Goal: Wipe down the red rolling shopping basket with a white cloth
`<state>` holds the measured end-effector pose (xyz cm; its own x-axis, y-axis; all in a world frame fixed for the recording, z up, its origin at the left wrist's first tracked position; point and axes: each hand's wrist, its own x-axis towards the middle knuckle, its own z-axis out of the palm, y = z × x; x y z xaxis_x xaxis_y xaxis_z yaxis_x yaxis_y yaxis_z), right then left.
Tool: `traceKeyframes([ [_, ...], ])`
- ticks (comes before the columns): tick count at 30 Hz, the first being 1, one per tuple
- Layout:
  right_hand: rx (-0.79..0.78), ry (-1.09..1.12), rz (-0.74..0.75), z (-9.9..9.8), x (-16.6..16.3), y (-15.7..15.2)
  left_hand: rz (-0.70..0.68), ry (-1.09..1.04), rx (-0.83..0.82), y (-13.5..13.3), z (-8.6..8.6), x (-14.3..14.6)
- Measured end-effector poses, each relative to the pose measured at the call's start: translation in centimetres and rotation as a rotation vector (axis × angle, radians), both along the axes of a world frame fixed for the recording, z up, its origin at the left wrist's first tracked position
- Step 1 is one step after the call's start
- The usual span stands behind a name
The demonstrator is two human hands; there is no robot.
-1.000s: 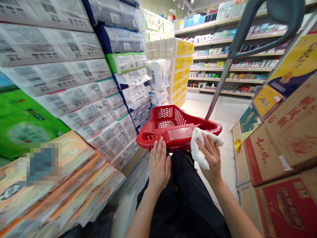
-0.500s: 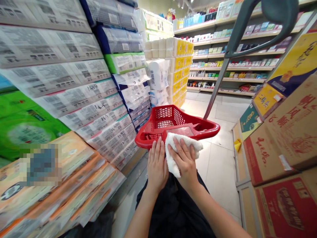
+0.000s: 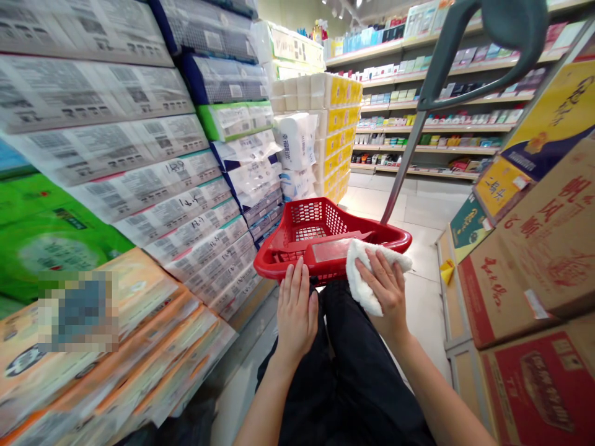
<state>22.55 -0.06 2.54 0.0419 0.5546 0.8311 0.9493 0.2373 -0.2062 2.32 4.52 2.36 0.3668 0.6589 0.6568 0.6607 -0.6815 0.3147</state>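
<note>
Two risks at basket [image 3: 272, 267] before knees [image 3: 338, 306]: tipping from uneven pressure, with grip of left hand [image 3: 296, 306] flat and unclenched on near rim [image 3: 331, 268], and slippage of cloth [image 3: 358, 284], pinned there by grip of right hand [image 3: 385, 282], from overreaching.

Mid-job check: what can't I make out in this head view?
Head view:
- Red shopping basket, part beneath white cloth: covered by it and right hand.
- Left hand, palm side: hidden by its back.
- Gray handle, top: cut off by upper edge.
- Shelf products, labels: too small, far off.
</note>
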Motion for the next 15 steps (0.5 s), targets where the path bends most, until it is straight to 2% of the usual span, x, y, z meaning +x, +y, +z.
traceKeyframes([
  [3, 0.000, 0.009, -0.005, 0.8, 1.4, 0.2, 0.011, 0.008, 0.002, 0.0, 0.0, -0.1],
  [8, -0.093, -0.005, 0.053, 3.1, 2.4, 0.4, 0.020, 0.017, 0.021, 0.3, -0.2, -0.7],
  [15, -0.086, 0.035, 0.083, 3.6, 0.6, 0.0, 0.009, -0.020, 0.080, 1.3, -1.0, -2.4],
])
